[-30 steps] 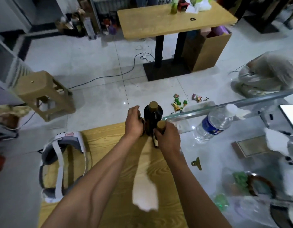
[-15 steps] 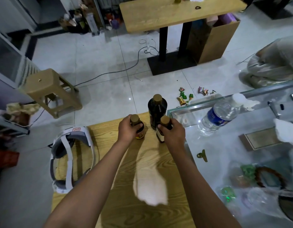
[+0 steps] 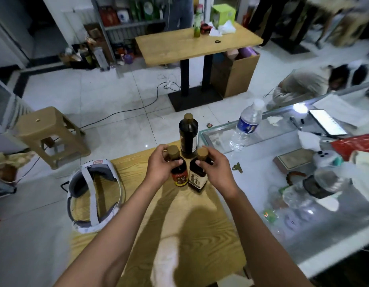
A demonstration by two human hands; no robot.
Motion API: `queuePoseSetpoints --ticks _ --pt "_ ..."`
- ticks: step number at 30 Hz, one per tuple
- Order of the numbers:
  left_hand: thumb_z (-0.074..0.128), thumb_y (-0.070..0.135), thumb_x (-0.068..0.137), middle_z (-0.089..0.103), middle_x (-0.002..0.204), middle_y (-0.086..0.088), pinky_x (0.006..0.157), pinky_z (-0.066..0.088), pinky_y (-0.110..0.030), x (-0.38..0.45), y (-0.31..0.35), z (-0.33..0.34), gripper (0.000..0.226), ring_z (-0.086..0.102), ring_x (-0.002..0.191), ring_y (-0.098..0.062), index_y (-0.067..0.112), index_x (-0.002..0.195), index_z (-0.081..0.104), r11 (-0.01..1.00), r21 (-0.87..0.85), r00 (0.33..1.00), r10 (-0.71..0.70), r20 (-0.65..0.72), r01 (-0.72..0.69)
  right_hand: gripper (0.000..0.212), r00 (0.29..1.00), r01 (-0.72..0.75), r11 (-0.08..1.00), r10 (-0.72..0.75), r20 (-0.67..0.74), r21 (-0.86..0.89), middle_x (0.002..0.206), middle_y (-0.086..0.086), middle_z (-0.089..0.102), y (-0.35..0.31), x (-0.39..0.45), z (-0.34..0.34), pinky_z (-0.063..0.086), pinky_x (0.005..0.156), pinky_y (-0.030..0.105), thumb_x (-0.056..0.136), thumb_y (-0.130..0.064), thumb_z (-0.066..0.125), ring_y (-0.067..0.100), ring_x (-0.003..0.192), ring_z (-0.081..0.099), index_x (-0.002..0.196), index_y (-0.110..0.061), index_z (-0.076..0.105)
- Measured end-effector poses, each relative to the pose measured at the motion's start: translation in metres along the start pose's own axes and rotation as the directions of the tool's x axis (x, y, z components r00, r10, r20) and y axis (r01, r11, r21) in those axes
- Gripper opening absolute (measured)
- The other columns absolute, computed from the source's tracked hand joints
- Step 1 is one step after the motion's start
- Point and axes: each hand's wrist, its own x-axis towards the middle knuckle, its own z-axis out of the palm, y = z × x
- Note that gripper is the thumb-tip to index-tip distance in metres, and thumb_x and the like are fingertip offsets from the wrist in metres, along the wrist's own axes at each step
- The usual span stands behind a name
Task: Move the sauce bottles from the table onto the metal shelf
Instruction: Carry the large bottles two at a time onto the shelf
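Note:
Three dark sauce bottles with gold caps are at the far end of the wooden table [image 3: 138, 235]. My left hand [image 3: 160, 166] grips the neck of a small bottle with a red and yellow label [image 3: 180, 175]. My right hand [image 3: 215, 168] grips the neck of a small bottle with a cream label [image 3: 197, 179]. Both small bottles are side by side and upright. Behind them stands a taller dark bottle [image 3: 188, 137], untouched. A metal shelf [image 3: 133, 23] with goods stands at the far wall, across the floor.
A white headset [image 3: 92, 191] lies on the table's left side. A glass counter [image 3: 283, 183] to the right holds a water bottle [image 3: 246, 125], a phone and clutter. A plastic stool [image 3: 48, 135], a cable, another wooden table [image 3: 196, 44] and a crouching person [image 3: 308, 83] occupy the floor.
The head has tilted up, bringing the far shelf into view. Both small bottles have come closer to me and together, away from the tall bottle, each held by the neck.

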Motion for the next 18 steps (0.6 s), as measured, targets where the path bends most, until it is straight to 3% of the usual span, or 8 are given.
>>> queuePoseSetpoints --ticks 4,7,11,13,18 --pt "0.078 -0.006 0.073 0.07 0.099 0.005 0.073 0.051 -0.012 -0.054 0.024 -0.009 0.043 0.066 0.091 0.0 0.011 0.108 0.059 0.99 -0.101 0.993 0.102 0.065 -0.095 0.045 0.996 0.03 0.994 -0.021 -0.084 0.105 0.107 0.006 0.071 -0.034 -0.049 -0.012 0.054 0.072 0.015 0.08 0.003 0.074 0.016 0.1 0.067 0.117 -0.016 0.055" --pt "0.075 -0.007 0.075 0.071 0.101 0.003 0.074 0.05 -0.011 -0.106 0.046 -0.014 0.039 0.067 0.089 0.004 0.009 0.108 0.061 0.966 -0.204 0.98 0.18 0.086 -0.159 0.041 0.985 0.102 0.989 -0.086 -0.151 0.103 0.105 0.011 0.072 -0.059 -0.095 -0.017 0.055 0.082 0.026 0.078 0.004 0.075 0.022 0.103 0.068 0.111 -0.011 0.058" --pt "0.072 -0.005 0.079 0.072 0.104 0.002 0.074 0.05 -0.01 -0.166 0.074 -0.02 0.036 0.068 0.09 0.002 0.006 0.113 0.064 0.923 -0.316 0.959 0.263 0.105 -0.219 0.036 0.949 0.228 0.968 -0.198 -0.245 0.102 0.105 0.009 0.072 -0.095 -0.157 -0.028 0.054 0.092 0.03 0.077 0.005 0.074 0.019 0.103 0.068 0.108 -0.012 0.065" --pt "0.072 -0.004 0.08 0.072 0.102 0.004 0.075 0.051 -0.01 -0.193 0.086 -0.02 0.035 0.068 0.09 0.003 0.007 0.113 0.064 0.907 -0.349 0.947 0.294 0.128 -0.234 0.034 0.933 0.271 0.957 -0.236 -0.27 0.101 0.099 0.003 0.073 -0.111 -0.188 -0.035 0.053 0.089 0.026 0.079 0.008 0.071 0.014 0.097 0.069 0.101 -0.019 0.067" --pt "0.072 -0.002 0.081 0.072 0.106 0.0 0.082 0.053 -0.016 -0.242 0.113 -0.01 0.036 0.069 0.098 -0.006 0.007 0.115 0.066 0.88 -0.38 0.902 0.38 0.203 -0.285 0.031 0.904 0.333 0.938 -0.288 -0.316 0.1 0.101 0.002 0.073 -0.137 -0.255 -0.059 0.051 0.083 0.018 0.084 0.011 0.065 0.008 0.093 0.069 0.107 -0.01 0.067"
